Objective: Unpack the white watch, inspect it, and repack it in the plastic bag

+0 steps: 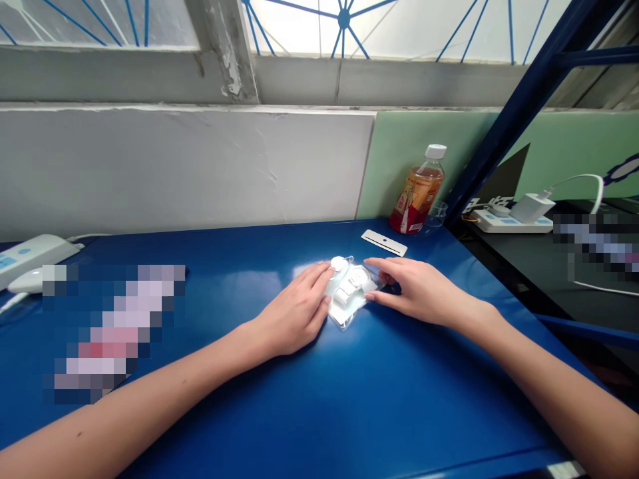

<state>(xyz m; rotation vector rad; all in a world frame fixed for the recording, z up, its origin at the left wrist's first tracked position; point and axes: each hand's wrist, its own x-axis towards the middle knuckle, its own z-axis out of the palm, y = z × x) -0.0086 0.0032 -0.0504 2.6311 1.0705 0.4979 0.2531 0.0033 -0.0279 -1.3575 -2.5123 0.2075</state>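
A small clear plastic packet [348,295] with white parts inside lies on the blue table [309,399]. My left hand [294,313] rests flat on the table with its fingertips touching the packet's left edge. My right hand [419,289] comes from the right, its fingers stretched out and touching the packet's right side. Both hands lie palm down with fingers extended. A small white round piece [339,263] sits at the packet's far end.
A flat white strip [384,242] lies behind the packet. A bottle of orange-brown drink [418,193] stands at the back right by a blue frame post [519,106]. A white power strip [514,216] sits to the right, another white device [30,256] at the far left.
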